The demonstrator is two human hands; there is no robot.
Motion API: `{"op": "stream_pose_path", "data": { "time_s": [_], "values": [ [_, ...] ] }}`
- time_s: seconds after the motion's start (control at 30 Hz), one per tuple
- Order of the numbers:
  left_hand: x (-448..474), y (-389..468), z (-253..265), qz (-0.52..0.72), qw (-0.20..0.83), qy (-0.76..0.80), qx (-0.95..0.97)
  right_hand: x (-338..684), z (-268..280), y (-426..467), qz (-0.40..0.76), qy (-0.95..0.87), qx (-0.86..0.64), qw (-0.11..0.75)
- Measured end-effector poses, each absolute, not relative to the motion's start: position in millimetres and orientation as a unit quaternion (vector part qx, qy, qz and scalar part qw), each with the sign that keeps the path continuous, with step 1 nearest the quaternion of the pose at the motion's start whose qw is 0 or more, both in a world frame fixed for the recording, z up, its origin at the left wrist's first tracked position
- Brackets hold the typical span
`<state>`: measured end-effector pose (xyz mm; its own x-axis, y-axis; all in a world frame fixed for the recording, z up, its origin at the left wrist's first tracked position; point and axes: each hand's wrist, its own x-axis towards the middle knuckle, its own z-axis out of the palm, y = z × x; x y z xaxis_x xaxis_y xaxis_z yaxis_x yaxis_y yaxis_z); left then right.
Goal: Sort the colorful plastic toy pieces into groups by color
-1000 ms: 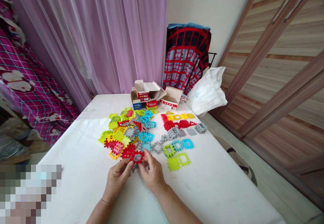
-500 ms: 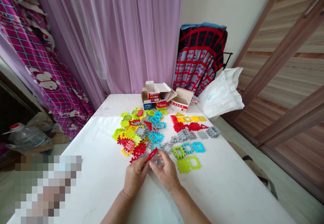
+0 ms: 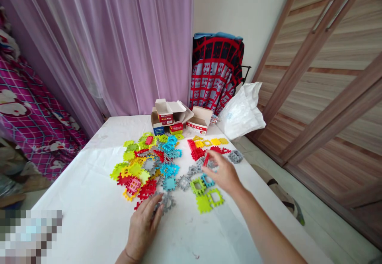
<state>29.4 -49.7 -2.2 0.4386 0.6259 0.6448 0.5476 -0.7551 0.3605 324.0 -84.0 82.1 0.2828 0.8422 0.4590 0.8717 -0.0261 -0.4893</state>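
- The right hand (image 3: 225,173) pinches one edge-on red plastic tile (image 3: 206,160), two o'clock from the left hand (image 3: 142,222).
- Left fingers bend beside grey toothed plastic (image 3: 169,203); their hold can't be told.
- Six o'clock from red: two side-by-side lime-green plastic squares (image 3: 203,204).

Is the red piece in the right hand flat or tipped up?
Tipped up: the red piece, held in the right hand, shows as a narrow, slanting strip, not a broad face.

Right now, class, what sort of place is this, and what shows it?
Probably a room in a home: purple curtains, wooden cupboard doors, and colourful plastic pieces spread on a white table.
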Motion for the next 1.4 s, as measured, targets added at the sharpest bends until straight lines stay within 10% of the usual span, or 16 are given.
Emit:
{"op": "stream_pose_path", "data": {
  "time_s": [0.27,1.4],
  "values": [
    [29,-46,-6,0.393,0.014,0.351,0.85,422,104,-6,-0.035,-0.694,-0.716,-0.062],
    [26,-43,-9,0.387,0.022,0.336,0.859,404,79,25,0.021,-0.717,-0.687,-0.116]
  ]
}}
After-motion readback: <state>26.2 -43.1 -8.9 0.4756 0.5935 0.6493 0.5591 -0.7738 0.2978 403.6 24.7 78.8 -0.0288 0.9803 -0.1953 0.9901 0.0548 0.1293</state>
